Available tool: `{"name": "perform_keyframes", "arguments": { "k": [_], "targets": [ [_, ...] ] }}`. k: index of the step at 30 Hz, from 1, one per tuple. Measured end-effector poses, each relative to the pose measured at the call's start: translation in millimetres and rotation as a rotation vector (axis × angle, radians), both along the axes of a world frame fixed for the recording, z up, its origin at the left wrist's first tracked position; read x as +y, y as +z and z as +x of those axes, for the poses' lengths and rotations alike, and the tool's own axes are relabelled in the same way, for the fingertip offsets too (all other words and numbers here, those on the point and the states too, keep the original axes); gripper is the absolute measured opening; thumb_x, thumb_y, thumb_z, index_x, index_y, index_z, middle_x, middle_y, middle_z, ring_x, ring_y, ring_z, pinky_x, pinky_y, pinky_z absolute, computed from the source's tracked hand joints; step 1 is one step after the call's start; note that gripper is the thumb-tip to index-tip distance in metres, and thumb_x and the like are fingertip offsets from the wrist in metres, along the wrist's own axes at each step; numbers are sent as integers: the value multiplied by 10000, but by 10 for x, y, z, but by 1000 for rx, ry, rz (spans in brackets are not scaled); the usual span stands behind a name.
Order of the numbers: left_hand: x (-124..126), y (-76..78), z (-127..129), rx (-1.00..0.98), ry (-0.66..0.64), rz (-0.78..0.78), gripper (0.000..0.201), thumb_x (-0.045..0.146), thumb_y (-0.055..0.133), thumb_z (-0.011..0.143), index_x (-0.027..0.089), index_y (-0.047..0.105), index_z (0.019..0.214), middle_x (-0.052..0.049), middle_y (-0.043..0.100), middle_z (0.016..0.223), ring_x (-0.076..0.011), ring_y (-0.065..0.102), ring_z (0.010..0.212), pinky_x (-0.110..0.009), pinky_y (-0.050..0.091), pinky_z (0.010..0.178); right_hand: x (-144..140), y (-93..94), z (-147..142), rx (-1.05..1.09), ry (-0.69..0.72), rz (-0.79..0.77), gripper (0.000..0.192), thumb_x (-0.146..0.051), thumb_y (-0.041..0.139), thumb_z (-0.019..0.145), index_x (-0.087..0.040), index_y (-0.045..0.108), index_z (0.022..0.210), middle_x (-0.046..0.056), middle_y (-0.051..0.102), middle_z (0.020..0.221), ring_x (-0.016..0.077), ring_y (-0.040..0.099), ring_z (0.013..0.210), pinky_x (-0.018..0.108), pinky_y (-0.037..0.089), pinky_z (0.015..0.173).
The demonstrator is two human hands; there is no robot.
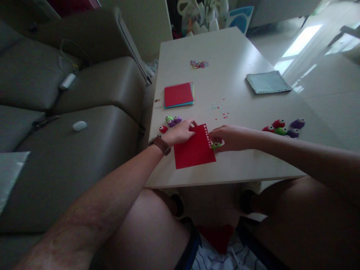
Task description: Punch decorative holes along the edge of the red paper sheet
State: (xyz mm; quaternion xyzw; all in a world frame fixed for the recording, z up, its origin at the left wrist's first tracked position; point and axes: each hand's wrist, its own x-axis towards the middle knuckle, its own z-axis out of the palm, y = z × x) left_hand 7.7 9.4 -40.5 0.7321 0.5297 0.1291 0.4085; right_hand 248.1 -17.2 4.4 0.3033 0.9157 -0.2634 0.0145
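Fingers [218,135] hold a rounded punch [215,145] at hole-edged red paper [194,152].

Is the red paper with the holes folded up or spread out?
Spread out. The red paper lies flat on the table under the left hand, and no fold shows.

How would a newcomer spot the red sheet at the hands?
Find the white table, near end. The left hand rests on the red sheet there. Unlike the red-topped stack farther back, it has a row of holes along its right edge.
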Motion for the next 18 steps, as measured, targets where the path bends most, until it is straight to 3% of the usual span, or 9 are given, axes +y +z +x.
{"name": "perform_keyframes", "arguments": {
  "k": [7, 12, 18],
  "targets": [
    [1, -21, 1, 25, -11, 42, 285, 147, 605, 844, 195, 607, 1125, -87, 726, 1042, -216, 673, 921, -312, 529, 748, 7, -20, -6, 35, 41, -38, 144, -224, 715, 744, -203, 591, 815, 17, 651, 812, 152, 535, 701, 275, 349, 635],
    [-47, 44, 37, 15, -20, 63, 281, 128, 608, 850, 185, 598, 1124, -84, 710, 1049, -209, 658, 938, -316, 519, 796, 8, -24, 14, 65, 64, -63, 127, -251, 717, 771, -195, 624, 836, 33, 663, 840, 162, 554, 733, 284, 385, 667],
    [-92, 194, 85, 88, -37, 322, 335, 223, 807, 743, 171, 634, 1025, -87, 657, 1079, -218, 608, 974, -334, 480, 848, 27, -5, 39, 76, -72, -111, 173, -363, 661, 842, -194, 625, 833, 34, 676, 807, 151, 555, 679, 288, 386, 634]
  ]
}}
